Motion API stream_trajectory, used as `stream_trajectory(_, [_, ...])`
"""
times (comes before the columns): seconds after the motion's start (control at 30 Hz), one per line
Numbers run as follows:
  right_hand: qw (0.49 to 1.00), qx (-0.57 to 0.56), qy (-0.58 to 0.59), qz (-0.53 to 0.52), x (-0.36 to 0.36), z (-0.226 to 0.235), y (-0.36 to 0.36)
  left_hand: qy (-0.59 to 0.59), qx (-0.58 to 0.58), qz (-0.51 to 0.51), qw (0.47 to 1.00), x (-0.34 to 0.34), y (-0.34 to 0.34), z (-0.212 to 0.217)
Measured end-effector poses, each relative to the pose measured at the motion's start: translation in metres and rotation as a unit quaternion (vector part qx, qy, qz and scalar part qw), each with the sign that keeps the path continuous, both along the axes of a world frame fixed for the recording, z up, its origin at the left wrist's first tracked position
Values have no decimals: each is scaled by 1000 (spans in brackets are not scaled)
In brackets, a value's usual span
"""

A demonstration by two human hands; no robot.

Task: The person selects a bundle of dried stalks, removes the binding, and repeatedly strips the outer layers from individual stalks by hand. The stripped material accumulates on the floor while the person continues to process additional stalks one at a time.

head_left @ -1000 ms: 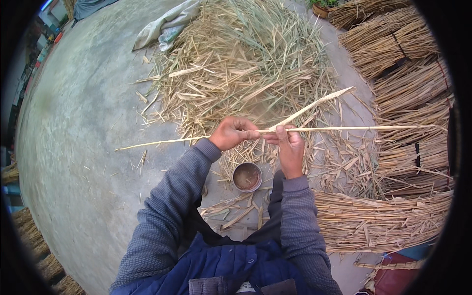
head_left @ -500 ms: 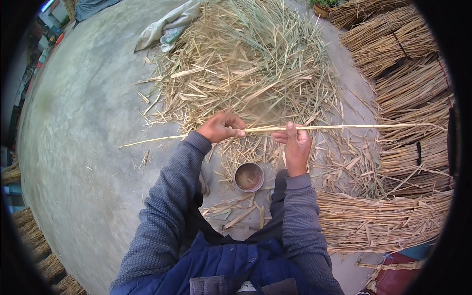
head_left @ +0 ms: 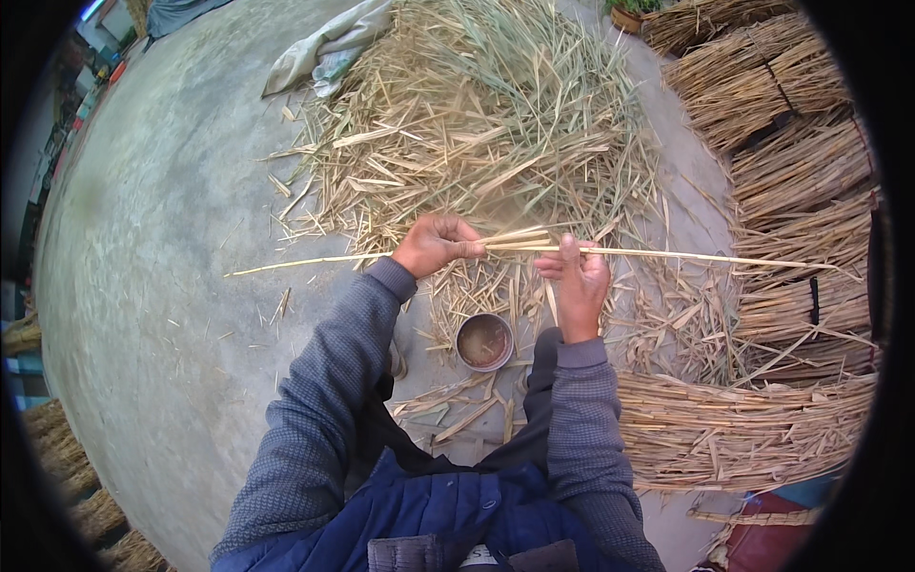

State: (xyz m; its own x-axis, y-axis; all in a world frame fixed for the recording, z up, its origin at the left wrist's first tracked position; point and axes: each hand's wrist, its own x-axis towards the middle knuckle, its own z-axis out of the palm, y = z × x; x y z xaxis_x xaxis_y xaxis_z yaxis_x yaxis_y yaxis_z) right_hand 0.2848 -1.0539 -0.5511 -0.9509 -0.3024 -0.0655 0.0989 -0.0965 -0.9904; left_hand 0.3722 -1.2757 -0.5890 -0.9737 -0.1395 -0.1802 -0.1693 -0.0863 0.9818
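A long, thin, pale reed stalk (head_left: 686, 255) runs almost level across both my hands, its ends reaching far out to either side. My left hand (head_left: 434, 246) is closed in a pinch round the stalk. Short strips of dry husk (head_left: 515, 240) stick out from its fingertips toward the right. On the other side, my right hand (head_left: 579, 286) grips the stalk between thumb and fingers, palm turned up. Below the stalk, between my legs, a round metal bowl (head_left: 459, 345) stands on the floor with something brownish inside.
A big heap of dry leaves and husks (head_left: 477, 124) lies ahead, a pale sack (head_left: 319, 48) at its left edge. Tied reed bundles (head_left: 801, 172) line the right side; another reed bundle (head_left: 743, 429) lies near my right elbow. Concrete floor (head_left: 172, 267) stretches left.
The stalk has tilted slightly, its right end lower. Husk strips at my left fingertips now fan apart from the stalk. Both hands have shifted slightly right.
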Motion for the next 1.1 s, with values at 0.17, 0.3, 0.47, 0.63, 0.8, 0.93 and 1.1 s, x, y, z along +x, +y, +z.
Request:
stream_trajectory(0.17, [1000,-10,0,6,-3,-4,3,36,87,115,989,1,-10,-2])
stream_trajectory(0.3, [1000,-13,1,-13,-9,-2,16,90,108,263,955,8,-55,3])
stream_trajectory(0.47, [1000,-18,-6,-8,-11,1,21,34,-526,205,825,17,-66,-3])
stream_trajectory(0.63, [999,-39,2,-14,-9,2,17,94,-331,12,939,6,-41,-2])
stream_trajectory(0.8, [998,-51,30,27,-8,6,16,6,-131,-76,988,0,-31,-3])
stream_trajectory(0.93, [994,-54,64,64,-6,8,15,-11,15,-84,996,3,-41,-4])
stream_trajectory(1.1, [984,-63,106,125,-5,8,15,-9,58,30,998,11,-63,-8])
